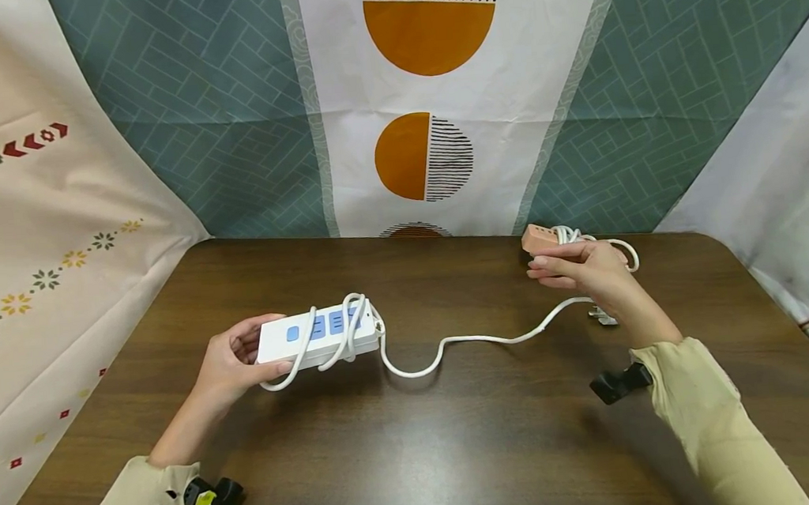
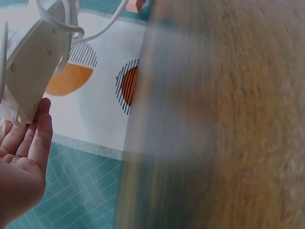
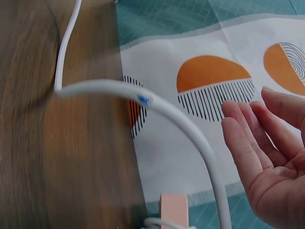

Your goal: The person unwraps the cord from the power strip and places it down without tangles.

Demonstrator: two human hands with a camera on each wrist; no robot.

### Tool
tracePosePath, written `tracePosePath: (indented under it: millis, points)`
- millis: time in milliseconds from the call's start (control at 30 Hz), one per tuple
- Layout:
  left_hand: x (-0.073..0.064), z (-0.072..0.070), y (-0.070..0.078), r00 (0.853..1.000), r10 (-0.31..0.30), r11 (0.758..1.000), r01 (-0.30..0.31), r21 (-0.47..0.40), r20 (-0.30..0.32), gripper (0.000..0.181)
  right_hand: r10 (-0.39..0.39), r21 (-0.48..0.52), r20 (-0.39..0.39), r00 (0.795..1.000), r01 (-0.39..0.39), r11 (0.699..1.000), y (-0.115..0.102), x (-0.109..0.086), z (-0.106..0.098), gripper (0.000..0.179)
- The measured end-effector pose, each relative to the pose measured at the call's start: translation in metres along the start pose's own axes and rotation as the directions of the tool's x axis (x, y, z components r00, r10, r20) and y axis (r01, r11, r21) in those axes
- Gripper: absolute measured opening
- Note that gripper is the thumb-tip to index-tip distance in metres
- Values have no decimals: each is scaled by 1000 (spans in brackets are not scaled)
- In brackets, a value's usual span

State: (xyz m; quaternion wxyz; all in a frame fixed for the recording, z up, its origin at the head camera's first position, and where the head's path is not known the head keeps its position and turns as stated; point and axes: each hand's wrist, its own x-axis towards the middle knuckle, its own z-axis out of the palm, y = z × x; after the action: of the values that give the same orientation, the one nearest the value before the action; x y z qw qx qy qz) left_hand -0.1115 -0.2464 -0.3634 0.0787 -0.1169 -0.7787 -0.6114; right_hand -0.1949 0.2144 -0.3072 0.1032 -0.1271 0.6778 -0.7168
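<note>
While your left hand [image 1: 227, 360] grips the left end of a white power strip [image 1: 326, 344], thumb on the near side and fingers on the far, the strip sits left of centre, raised above the brown table [image 1: 419, 441], its underside visible from your left wrist. White cord [image 1: 482, 338] loops loosely around it, then trails right in a slack curve towards your right wrist, where a plug [image 1: 602, 316] shows. Your right hand [image 1: 584, 266] is at the far right, fingers lightly bent, thumb apart from them, nothing between. Just beyond it: a pink power strip [image 1: 537, 238], wrapped in white cord, near the table's far edge. Behind stands a patterned cloth [image 1: 345, 130].
</note>
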Motion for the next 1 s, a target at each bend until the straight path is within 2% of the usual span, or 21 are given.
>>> tracePosePath:
  millis: [167, 400, 533, 767, 1000]
  points:
    - [1, 1, -1, 1000, 1, 1000, -1, 1, -3, 52, 2, -43, 22, 1000, -1, 999, 3, 8, 13, 14]
    - [0, 1, 1, 1000, -7, 1000, 7, 7, -18, 52, 14, -61, 51, 999, -11, 998, 6, 23, 39, 34]
    - [1, 1, 2, 1000, 0, 1000, 0, -5, -16, 52, 20, -82, 64, 998, -15, 996, 9, 29, 51, 39]
    - [3, 3, 3, 1000, 3, 1000, -3, 1, -12, 53, 43, -74, 86, 995, -37, 997, 15, 39, 70, 38]
    - [4, 4, 4, 1000, 22, 999, -22, -28, -9, 53, 58, -66, 103, 993, -52, 996, 22, 47, 89, 36]
